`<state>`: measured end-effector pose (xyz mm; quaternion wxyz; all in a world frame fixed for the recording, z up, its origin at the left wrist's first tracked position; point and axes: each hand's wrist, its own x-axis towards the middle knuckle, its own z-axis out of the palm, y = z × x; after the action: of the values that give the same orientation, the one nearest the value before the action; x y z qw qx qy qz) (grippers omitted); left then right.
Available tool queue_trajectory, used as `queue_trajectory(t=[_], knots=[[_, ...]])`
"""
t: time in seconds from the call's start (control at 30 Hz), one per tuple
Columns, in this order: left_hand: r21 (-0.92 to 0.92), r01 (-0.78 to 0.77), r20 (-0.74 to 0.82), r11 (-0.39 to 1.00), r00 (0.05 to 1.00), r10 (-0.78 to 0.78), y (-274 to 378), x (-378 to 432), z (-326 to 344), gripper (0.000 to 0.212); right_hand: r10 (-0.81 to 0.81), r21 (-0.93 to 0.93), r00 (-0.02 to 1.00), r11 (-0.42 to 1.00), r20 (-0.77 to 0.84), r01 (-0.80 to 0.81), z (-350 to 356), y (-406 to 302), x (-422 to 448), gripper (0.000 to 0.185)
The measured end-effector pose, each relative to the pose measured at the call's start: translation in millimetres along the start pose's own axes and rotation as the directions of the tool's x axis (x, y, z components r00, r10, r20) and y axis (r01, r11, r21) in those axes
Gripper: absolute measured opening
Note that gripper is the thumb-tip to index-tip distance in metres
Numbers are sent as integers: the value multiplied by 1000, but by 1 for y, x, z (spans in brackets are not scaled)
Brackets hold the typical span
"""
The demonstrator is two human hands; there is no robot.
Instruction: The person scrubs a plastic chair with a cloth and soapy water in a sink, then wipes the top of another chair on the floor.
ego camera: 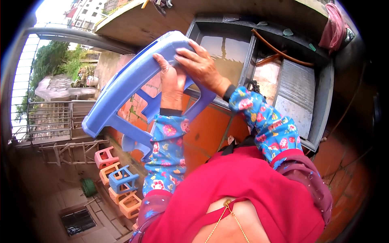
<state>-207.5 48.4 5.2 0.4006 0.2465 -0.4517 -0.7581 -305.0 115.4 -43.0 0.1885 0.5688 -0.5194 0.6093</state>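
Note:
A blue plastic stool (139, 65) is tilted up in front of me, its legs and braces spreading toward the tiled floor. My left hand (171, 79) grips it with the thumb over the rim of the seat; the other fingers are mostly hidden. Higher up, my right hand (202, 65) lies over the corner of the same stool, fingers curled on its surface and thumb out of sight. Behind the stool is a grey two-basin washing trough (248, 60). Water (225, 51) stands in its left basin.
A ribbed washboard slab (296, 79) and an orange hose (282, 50) lie at the right basin. A pink cloth (332, 29) hangs on the wall. Several small stools (123, 179) stand along the lower left. Metal railings (50, 118) run at left, and a green basket (88, 187) sits below.

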Motion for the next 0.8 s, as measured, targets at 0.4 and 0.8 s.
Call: queue_trajectory(t=[0.4,0.8], knots=[[9,138,165,990,977,-137,-17,-6,27,79,78,50,997,996,7,-78,-20,19,63,25],[-34,236,-116,971,964,-238,3,9,51,49,100,-7,979,995,175,-101,-48,16,84,21]])
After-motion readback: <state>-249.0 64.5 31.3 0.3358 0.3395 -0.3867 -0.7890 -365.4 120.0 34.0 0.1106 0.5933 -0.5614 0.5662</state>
